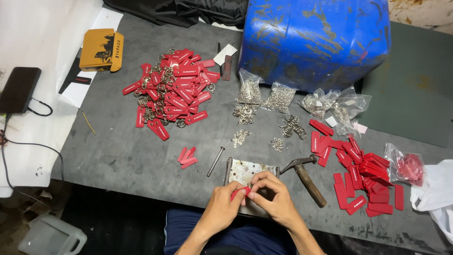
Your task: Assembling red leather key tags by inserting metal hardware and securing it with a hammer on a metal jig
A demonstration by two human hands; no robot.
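Observation:
My left hand [225, 206] and my right hand [273, 198] meet over a worn metal plate [245, 172] at the table's front edge. Both pinch one small red fabric tag [239, 191] between their fingertips. A hammer [306, 176] lies just right of the plate. A metal punch rod [215, 161] and a few loose red tags [187, 157] lie to its left. A large pile of finished red tags with rings [172, 92] sits at the back left. A spread of plain red tags [361, 174] lies at the right.
Clear bags of metal rings [264, 94] and loose rings [292, 126] sit mid-table before a blue drum [316, 40]. A yellow box [100, 49] and a black phone [19, 89] lie at the left. A bag of red pieces [408, 167] is far right. A white jug [49, 236] stands on the floor.

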